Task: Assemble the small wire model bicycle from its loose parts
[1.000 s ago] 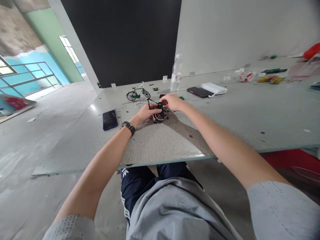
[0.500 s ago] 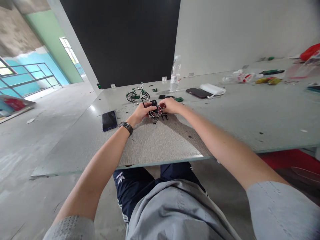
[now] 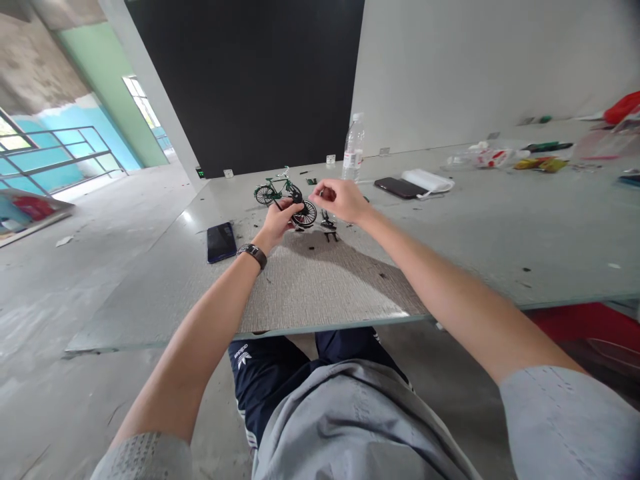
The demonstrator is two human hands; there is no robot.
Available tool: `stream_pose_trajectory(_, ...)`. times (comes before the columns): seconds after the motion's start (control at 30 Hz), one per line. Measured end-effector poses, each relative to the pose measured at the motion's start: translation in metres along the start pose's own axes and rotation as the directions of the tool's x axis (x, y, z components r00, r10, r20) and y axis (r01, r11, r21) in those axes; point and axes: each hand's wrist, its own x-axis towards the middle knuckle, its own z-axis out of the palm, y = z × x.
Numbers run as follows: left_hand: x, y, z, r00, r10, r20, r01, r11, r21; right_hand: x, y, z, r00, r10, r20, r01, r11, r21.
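Note:
My left hand [image 3: 278,222] is closed on a small black model bicycle part with a spoked wheel [image 3: 305,213], held just above the table. My right hand [image 3: 342,199] hovers up and to the right of that wheel, fingers curled into a pinch; whatever is between the fingertips is too small to make out. Behind my left hand a finished-looking green model bicycle [image 3: 278,187] stands upright. Small loose black parts [image 3: 330,236] lie on the table below my right hand, and another dark piece [image 3: 327,220] is just above them.
A phone [image 3: 221,242] lies left of my left wrist. A water bottle [image 3: 353,148] stands behind my right hand. Farther right are a dark phone-like slab [image 3: 401,187], a white roll-like object [image 3: 427,181] and plastic packaging [image 3: 487,155]. The table's glass edge [image 3: 330,327] runs before my lap.
My right hand has lifted up from beside the wheel and no longer touches it. The left hand has shifted slightly left, tilting the wheel and its black part.

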Motion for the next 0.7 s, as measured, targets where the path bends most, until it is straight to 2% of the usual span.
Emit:
stream_pose_trajectory(0.07,0.0,0.002,0.0,0.998,0.007,-0.064,-0.007,1.0,0.0,-0.001,-0.017,-0.001,0.984,-0.038,0.175,0.032,0.999,0.041)
stream_pose_trajectory(0.1,0.001,0.002,-0.001,0.996,0.008,-0.091,-0.008,1.0,0.001,-0.002,-0.025,0.0,0.955,-0.029,0.296,0.023,0.999,0.024)
stream_pose_trajectory(0.13,0.002,0.003,-0.002,0.993,0.008,-0.115,-0.008,1.0,0.002,-0.002,-0.032,0.003,0.909,0.003,0.418,0.007,1.0,-0.021)
stream_pose_trajectory(0.2,0.003,0.002,-0.003,0.989,0.002,-0.146,-0.001,1.0,0.004,-0.004,-0.043,0.01,0.805,0.107,0.584,-0.034,0.99,-0.136)
stream_pose_trajectory(0.27,0.005,0.001,-0.004,0.989,-0.004,-0.149,0.005,1.0,0.004,-0.007,-0.049,0.019,0.709,0.176,0.683,-0.051,0.979,-0.199)
stream_pose_trajectory(0.33,0.006,0.0,-0.004,0.99,0.0,-0.143,0.001,1.0,0.007,-0.009,-0.051,0.025,0.653,0.181,0.736,-0.033,0.977,-0.211)
stream_pose_trajectory(0.47,0.006,-0.002,-0.004,0.989,0.02,-0.147,-0.019,1.0,0.007,-0.011,-0.053,0.025,0.639,0.176,0.748,-0.001,0.974,-0.228)
stream_pose_trajectory(0.6,0.007,-0.002,-0.004,0.989,0.02,-0.149,-0.018,1.0,0.012,-0.01,-0.056,0.016,0.65,0.254,0.716,-0.071,0.959,-0.276)
stream_pose_trajectory(0.7,0.008,-0.002,-0.005,0.988,0.011,-0.151,-0.009,1.0,0.014,-0.008,-0.055,0.012,0.629,0.257,0.734,-0.091,0.962,-0.258)
